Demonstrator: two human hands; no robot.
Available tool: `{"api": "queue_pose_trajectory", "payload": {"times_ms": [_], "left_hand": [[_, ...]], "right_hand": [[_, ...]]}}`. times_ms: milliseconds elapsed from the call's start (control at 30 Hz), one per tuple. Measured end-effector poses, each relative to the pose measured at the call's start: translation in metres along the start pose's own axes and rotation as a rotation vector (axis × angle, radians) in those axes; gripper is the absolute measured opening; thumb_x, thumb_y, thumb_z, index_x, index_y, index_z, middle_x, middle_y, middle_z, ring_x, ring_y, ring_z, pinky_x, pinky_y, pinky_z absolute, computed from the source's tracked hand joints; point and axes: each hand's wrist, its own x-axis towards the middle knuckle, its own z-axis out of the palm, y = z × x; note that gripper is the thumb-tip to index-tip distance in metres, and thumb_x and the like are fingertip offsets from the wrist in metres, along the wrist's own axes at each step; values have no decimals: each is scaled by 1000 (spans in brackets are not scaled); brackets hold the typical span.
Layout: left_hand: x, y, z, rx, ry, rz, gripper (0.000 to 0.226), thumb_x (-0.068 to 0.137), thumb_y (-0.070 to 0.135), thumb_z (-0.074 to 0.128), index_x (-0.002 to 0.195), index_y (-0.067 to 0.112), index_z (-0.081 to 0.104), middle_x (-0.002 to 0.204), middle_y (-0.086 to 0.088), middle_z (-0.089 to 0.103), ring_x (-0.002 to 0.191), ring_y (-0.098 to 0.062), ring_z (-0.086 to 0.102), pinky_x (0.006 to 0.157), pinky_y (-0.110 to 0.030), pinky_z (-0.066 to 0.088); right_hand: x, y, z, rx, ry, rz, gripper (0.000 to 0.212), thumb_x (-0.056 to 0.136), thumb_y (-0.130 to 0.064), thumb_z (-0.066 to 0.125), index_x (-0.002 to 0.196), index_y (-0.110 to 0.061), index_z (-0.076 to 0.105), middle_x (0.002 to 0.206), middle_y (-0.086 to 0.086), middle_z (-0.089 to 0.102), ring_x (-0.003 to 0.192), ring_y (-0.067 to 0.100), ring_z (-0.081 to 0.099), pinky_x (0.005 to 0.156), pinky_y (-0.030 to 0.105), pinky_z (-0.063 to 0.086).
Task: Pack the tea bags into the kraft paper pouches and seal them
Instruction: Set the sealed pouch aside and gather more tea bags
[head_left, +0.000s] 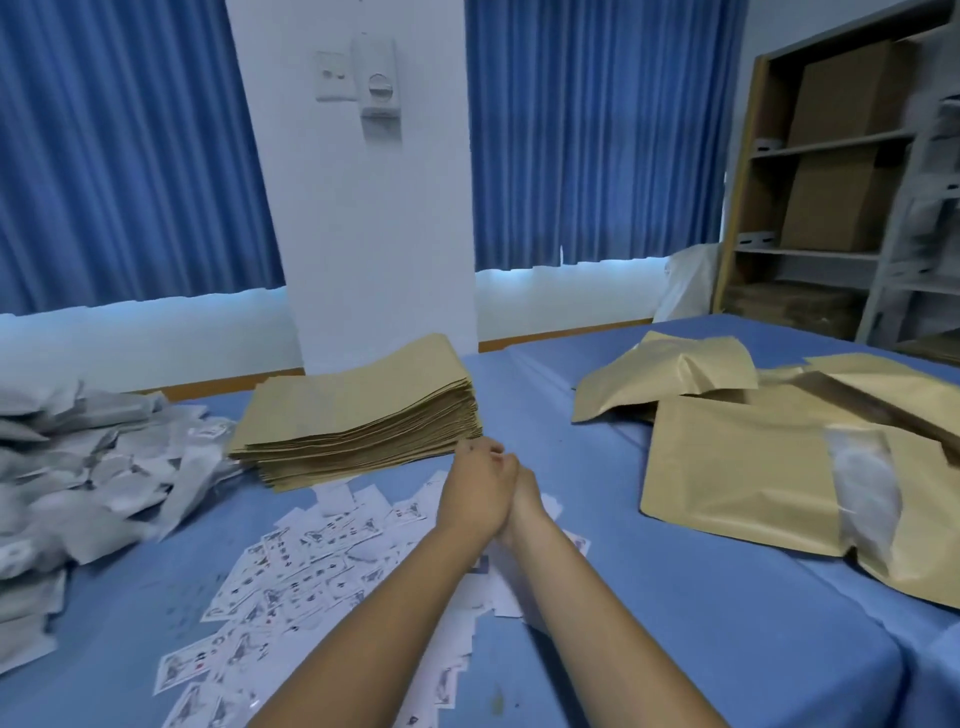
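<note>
Nothing legible: print on white slips (311, 561) at the bench (675, 597) front edge too blurred; likewise on tea bags (78, 467), left edge.

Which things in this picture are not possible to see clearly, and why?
Head view:
- left hand and right hand: pressed together, so anything between the palms is hidden.
- printed slips: print too small and blurred to read.
- tea bag pile: blurred, cut off by the left edge.
- loose kraft pouches: cut off by the right edge.
</note>
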Motion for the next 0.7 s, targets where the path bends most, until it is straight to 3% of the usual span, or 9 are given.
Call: {"api": "queue_pose_trajectory", "payload": {"times_ms": [100,167,200,267,367,433,500,600,700], "left_hand": [[13,-44,-41,270,243,48,28,96,27,47,118,12,56,120,-6,49,108,-21,51,88,-33,42],[28,-73,-71,564,306,93,29,94,22,46,119,9,52,121,-8,49,114,-23,45,92,-32,37],[37,-86,-85,683,299,97,31,94,20,45,122,8,49,125,-8,49,118,-23,43,95,-31,35],[56,-111,-111,840,256,66,42,94,17,45,134,8,39,142,-9,39,134,-23,33,105,-30,31],[80,-140,-134,984,119,-26,57,96,17,46,147,9,22,156,-7,24,146,-19,13,118,-41,13],[86,-151,-136,1047,56,-37,51,95,18,48,143,11,30,143,-5,44,141,-17,29,118,-46,7],[86,-160,-136,1121,82,-7,35,94,19,51,128,15,43,116,1,62,118,-18,53,116,-47,11],[81,-167,-138,1157,174,47,27,88,9,53,113,18,48,95,5,66,92,-17,62,105,-37,25],[79,-170,-144,1145,176,83,33,79,4,60,107,17,48,95,3,65,85,-19,62,88,-29,31]], "right_hand": [[6,21,35,2,-81,72,21,91,-2,48,73,-8,57,68,9,58,60,18,53,55,25,41],[10,34,58,-58,-92,104,20,87,4,50,71,-4,59,61,9,60,45,13,54,43,20,39],[13,42,64,-90,-90,109,20,89,5,49,74,-3,59,63,9,62,45,12,57,44,20,42],[20,59,69,-172,-71,71,20,92,3,45,80,-3,60,74,12,65,59,17,64,63,25,51],[29,65,70,-264,-103,35,20,93,1,45,85,-3,63,76,11,68,65,17,66,76,27,53],[31,64,68,-218,-97,52,21,93,3,43,84,-1,63,76,13,67,66,19,66,81,30,54],[29,63,68,-162,-82,55,23,92,5,41,82,0,62,76,15,66,67,22,65,84,33,54],[23,64,69,-215,-79,11,25,92,6,39,83,-1,62,80,17,63,71,24,62,78,28,52],[17,62,72,-236,-80,-7,25,92,8,38,82,1,60,80,20,60,70,24,56,69,25,47]]}}
